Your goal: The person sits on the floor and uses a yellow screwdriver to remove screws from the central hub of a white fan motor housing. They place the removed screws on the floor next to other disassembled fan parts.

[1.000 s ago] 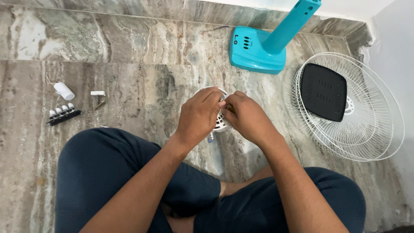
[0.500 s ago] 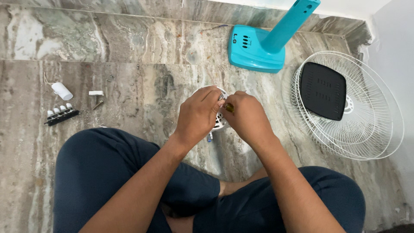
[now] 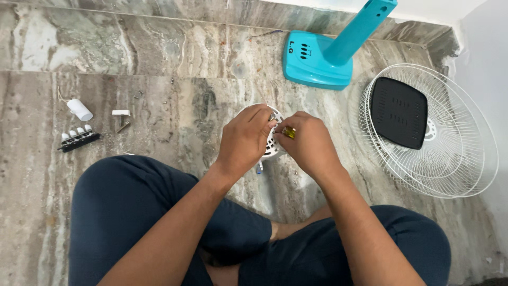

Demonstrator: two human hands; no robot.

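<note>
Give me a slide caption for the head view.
Seated cross-legged, left hand steadies a white vented housing while right hand holds a yellow-tipped tool.

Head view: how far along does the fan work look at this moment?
Already apart: the white wire guards lie on the floor with a black panel on them, beside the bare teal stand. Small removed parts and screws sit far left. In hand: the left hand steadies the white vented housing while the right hand holds a yellow-handled tool against it. That housing remains unfinished.
</note>
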